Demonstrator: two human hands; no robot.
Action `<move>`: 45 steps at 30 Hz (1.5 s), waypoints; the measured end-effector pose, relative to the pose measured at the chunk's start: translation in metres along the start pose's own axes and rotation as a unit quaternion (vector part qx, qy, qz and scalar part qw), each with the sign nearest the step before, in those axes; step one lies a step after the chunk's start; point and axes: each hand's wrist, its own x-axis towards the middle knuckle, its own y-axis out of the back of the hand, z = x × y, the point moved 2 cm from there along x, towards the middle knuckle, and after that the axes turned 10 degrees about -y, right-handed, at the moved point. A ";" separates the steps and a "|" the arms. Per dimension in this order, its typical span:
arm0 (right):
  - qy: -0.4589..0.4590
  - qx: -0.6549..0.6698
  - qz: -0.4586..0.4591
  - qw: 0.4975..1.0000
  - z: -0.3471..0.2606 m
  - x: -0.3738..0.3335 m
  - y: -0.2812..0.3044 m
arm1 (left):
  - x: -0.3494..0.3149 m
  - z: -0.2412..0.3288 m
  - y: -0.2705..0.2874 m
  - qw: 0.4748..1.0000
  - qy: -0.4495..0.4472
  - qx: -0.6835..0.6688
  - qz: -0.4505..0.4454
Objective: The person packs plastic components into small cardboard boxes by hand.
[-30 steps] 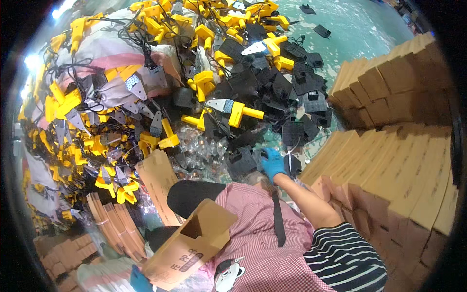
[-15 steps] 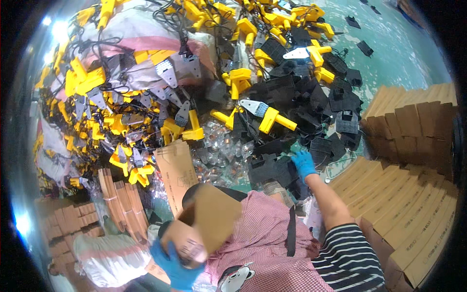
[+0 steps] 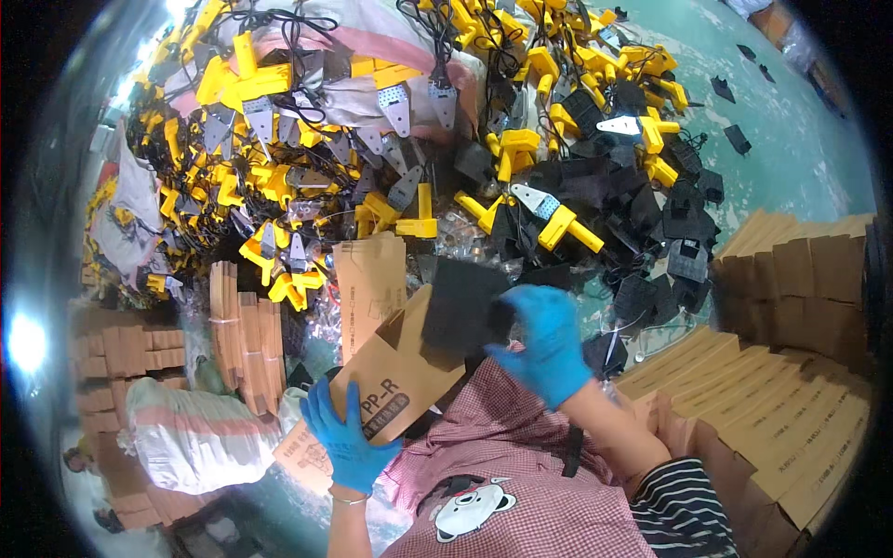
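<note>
Two hands in blue gloves are seen, and between them one open brown cardboard carton (image 3: 386, 386) and one flat black pouch-like part (image 3: 462, 305) are held. The carton is gripped low on its printed side by the left hand (image 3: 346, 439), whose fingers are closed around its lower edge; it is tilted, with its open mouth and raised flaps turned up and to the right, just above the lap of a red checked apron (image 3: 530, 474). The black part is clasped at its right edge by the right hand (image 3: 549, 339) and is set at the carton's mouth, touching the flap; how far it is inside cannot be told. The carton is plain brown with dark printing on one face and one flap cut-out showing. Beyond the hands, a heap of yellow and black plastic tools with cords (image 3: 419, 158) is spread over the floor, too many to count. Flattened brown cartons are stacked at the right (image 3: 791, 372), and one bundle (image 3: 246, 339) is stood on edge at the left.
</note>
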 end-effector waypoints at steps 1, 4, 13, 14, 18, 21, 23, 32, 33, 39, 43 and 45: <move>-0.024 -0.029 -0.082 0.996 -0.020 -0.001 -0.008 | -0.002 0.000 0.000 1.000 0.001 -0.002 0.003; 0.061 0.056 -0.042 0.996 -0.044 -0.003 -0.016 | -0.004 -0.003 0.001 1.000 -0.013 -0.019 -0.007; -0.024 0.108 -0.007 0.994 0.001 0.030 -0.017 | -0.012 -0.011 0.002 1.000 0.006 -0.018 -0.017; -0.024 0.101 0.018 0.994 -0.005 0.027 -0.014 | -0.007 -0.010 0.003 1.000 0.008 -0.023 -0.019; 0.021 0.049 -0.013 0.998 -0.021 0.017 -0.027 | 0.002 -0.009 -0.001 0.999 0.000 -0.038 -0.021; 0.067 0.201 -0.226 0.951 -0.022 -0.001 -0.044 | 0.007 -0.009 -0.003 0.999 0.001 -0.041 -0.036; 0.062 0.228 -0.315 0.919 -0.006 -0.001 -0.054 | 0.007 -0.011 -0.004 0.997 -0.009 -0.061 -0.043; -0.201 -0.240 0.227 0.922 0.245 0.085 -0.073 | 0.005 -0.017 -0.001 0.996 0.023 -0.046 -0.075; -0.265 -0.314 0.170 0.896 0.288 0.080 -0.071 | 0.007 -0.018 -0.005 0.996 0.003 -0.053 -0.073; -0.212 -0.138 0.143 0.957 0.328 0.063 -0.053 | 0.004 -0.022 0.008 0.997 0.001 -0.052 -0.064; -0.140 0.060 0.044 0.987 0.224 0.031 0.030 | -0.008 -0.033 0.024 0.995 0.015 -0.055 -0.082; -0.076 0.039 -0.028 0.996 0.170 0.014 0.077 | -0.008 -0.034 0.026 0.997 -0.007 -0.041 -0.072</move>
